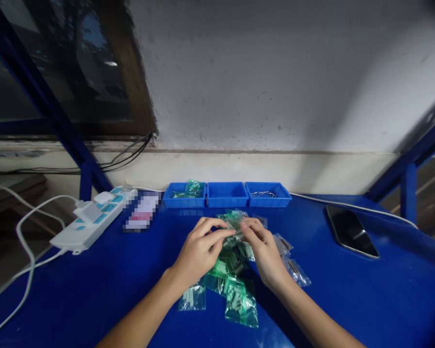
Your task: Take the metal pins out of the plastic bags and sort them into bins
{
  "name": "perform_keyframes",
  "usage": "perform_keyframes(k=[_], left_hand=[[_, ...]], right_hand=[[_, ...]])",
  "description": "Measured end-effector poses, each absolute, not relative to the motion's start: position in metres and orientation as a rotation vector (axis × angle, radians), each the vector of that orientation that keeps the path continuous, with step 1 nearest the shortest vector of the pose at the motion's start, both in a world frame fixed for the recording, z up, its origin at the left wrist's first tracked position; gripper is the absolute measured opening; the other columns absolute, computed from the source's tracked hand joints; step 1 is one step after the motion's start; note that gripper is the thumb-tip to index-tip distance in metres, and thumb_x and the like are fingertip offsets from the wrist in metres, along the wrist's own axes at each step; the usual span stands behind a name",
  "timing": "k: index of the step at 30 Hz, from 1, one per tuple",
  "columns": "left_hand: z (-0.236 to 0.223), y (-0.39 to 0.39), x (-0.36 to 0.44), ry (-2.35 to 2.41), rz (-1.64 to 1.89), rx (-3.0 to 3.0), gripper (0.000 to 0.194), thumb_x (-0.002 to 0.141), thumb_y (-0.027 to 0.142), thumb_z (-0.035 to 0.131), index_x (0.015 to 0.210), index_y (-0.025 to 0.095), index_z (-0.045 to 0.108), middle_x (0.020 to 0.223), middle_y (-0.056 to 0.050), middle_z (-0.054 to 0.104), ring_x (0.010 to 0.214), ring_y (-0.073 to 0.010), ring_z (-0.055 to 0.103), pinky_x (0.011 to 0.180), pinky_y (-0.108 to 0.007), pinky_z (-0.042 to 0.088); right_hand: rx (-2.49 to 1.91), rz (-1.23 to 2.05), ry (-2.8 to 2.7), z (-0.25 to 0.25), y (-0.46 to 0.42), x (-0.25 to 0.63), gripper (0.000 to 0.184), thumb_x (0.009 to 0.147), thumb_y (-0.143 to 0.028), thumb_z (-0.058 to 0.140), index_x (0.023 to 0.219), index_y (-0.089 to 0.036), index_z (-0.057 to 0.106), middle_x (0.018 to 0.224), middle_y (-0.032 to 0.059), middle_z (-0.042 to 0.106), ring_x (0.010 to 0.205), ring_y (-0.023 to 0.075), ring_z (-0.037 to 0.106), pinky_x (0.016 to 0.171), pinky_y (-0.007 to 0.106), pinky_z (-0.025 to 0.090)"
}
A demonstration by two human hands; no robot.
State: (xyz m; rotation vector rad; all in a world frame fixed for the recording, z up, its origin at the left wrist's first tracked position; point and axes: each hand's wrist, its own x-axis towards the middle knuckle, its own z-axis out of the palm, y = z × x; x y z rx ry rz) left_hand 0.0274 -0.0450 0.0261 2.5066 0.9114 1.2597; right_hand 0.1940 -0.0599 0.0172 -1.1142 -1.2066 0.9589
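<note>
Between my two hands, over the pile, is a small clear plastic bag (pixel 235 225), partly hidden by the fingers. My left hand (pixel 204 245) pinches its left side with thumb and fingers. From the right, my right hand (pixel 260 244) grips the other side, its fingers curled. Below them lies a heap of green-tinted plastic bags (pixel 241 300) with small pale pieces inside. A clear bag (pixel 193 296) of white pieces rests by my left wrist. Beside my right wrist are clear bags (pixel 296 272) with dark, thin pieces.
Three joined blue bins stand at the back: the left bin (pixel 184 203) holds green bags, the right bin (pixel 268 202) thin metal pieces. A white power strip (pixel 94 217) with cables is at left, a phone (pixel 351 231) at right. A blurred-out card (pixel 142 212) lies near the strip.
</note>
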Motion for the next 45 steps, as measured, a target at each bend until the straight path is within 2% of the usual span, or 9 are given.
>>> perform_keyframes(k=[9,13,19,24,27,30,35,41,45], left_hand=[[0.024,-0.041,0.025,1.121,1.21,2.348,0.034,0.079,0.0,0.039,0.09,0.02,0.064,0.09,-0.005,0.055,0.087,-0.0172,0.054,0.076,-0.031,0.046],[0.025,-0.037,0.025,1.127,1.115,1.935,0.02,0.088,0.02,0.043,0.091,0.018,0.063,0.087,-0.004,0.06,0.075,-0.0151,0.056,0.066,-0.027,0.045],[0.022,-0.034,0.024,1.061,0.931,1.306,0.034,0.087,0.041,0.046,0.098,0.014,0.063,0.069,-0.001,0.058,0.051,-0.0085,0.048,0.05,-0.021,0.034],[0.025,-0.033,0.024,1.18,0.989,1.461,0.024,0.079,0.033,0.058,0.095,0.015,0.061,0.079,-0.003,0.061,0.064,-0.0131,0.053,0.057,-0.023,0.038],[0.025,-0.032,0.024,1.247,1.015,1.553,0.024,0.08,0.034,0.055,0.096,0.017,0.06,0.08,-0.003,0.062,0.072,-0.0166,0.057,0.057,-0.024,0.039],[0.022,-0.032,0.024,1.25,1.004,1.621,0.024,0.081,0.034,0.054,0.097,0.017,0.06,0.08,-0.003,0.062,0.072,-0.0169,0.057,0.058,-0.024,0.039],[0.019,-0.03,0.024,1.229,0.967,1.726,0.02,0.082,0.031,0.053,0.095,0.018,0.06,0.082,-0.003,0.064,0.072,-0.0161,0.059,0.062,-0.025,0.042],[0.021,-0.032,0.024,1.239,1.045,1.873,0.011,0.082,0.024,0.052,0.086,0.019,0.061,0.087,-0.003,0.066,0.076,-0.016,0.061,0.066,-0.026,0.046],[0.022,-0.039,0.026,1.259,1.257,2.107,0.01,0.082,0.016,0.053,0.085,0.02,0.062,0.087,-0.003,0.066,0.083,-0.0169,0.061,0.073,-0.03,0.047]], right_hand=[[-1.11,0.68,-1.464,0.021,-0.065,0.191,0.013,0.083,-0.03,0.056,0.085,-0.023,0.068,0.081,0.004,0.061,0.076,0.0194,0.057,0.067,0.03,0.043],[-1.087,0.459,-1.633,0.018,-0.066,0.194,0.018,0.086,-0.022,0.052,0.094,-0.025,0.067,0.087,0.006,0.061,0.083,0.021,0.058,0.074,0.033,0.044],[-1.011,0.157,-1.954,0.011,-0.067,0.192,0.031,0.087,-0.013,0.044,0.109,-0.025,0.062,0.102,0.0092,0.058,0.09,0.0215,0.054,0.074,0.036,0.046],[-1.162,0.063,-2.291,0.033,-0.056,0.226,0.026,0.084,-0.036,0.054,0.109,-0.031,0.061,0.113,0.0065,0.056,0.107,0.0275,0.051,0.092,0.052,0.035],[-1.884,-0.124,-1.737,0.031,-0.037,0.279,0.044,0.085,-0.057,0.041,0.11,-0.026,0.06,0.114,0.0112,0.057,0.11,0.0342,0.048,0.093,0.061,0.026],[-2.477,-0.101,-1.064,0.011,-0.018,0.333,0.069,0.084,-0.064,0.025,0.129,-0.017,0.048,0.131,0.0228,0.043,0.122,0.0437,0.035,0.093,0.065,0.019],[-2.606,0.03,-0.867,-0.018,-0.006,0.366,0.076,0.081,-0.069,0.017,0.138,-0.023,0.037,0.139,0.0204,0.036,0.124,0.0475,0.031,0.093,0.066,0.013],[-2.483,-0.124,-0.889,-0.004,-0.011,0.343,0.07,0.084,-0.062,0.027,0.133,-0.016,0.043,0.133,0.0246,0.041,0.123,0.046,0.033,0.093,0.064,0.019],[-1.94,-0.031,-1.298,0.017,-0.026,0.289,0.052,0.087,-0.053,0.034,0.118,-0.017,0.055,0.116,0.0187,0.056,0.109,0.0348,0.05,0.088,0.05,0.037]])
